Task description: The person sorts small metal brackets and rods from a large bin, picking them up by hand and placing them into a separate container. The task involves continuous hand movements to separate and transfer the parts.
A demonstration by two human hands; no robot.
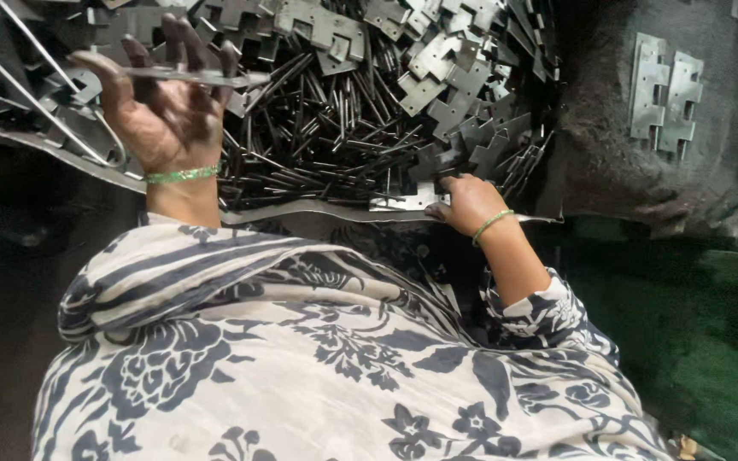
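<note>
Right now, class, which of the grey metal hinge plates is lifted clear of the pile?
The plate gripped in the left hand, held flat above the heap. The right hand only touches plates lying in the pile.

Two hands in frame: left hand [160,111] upper left, right hand [465,202] centre. Two green bangles, one per wrist. One flat hinge leaf [198,77] in the left fingers. Two hinge plates [665,96] lying apart, upper right. Loose hinge leaves [437,68] and dark pins [335,128] heaped across the top: too many to count.
</note>
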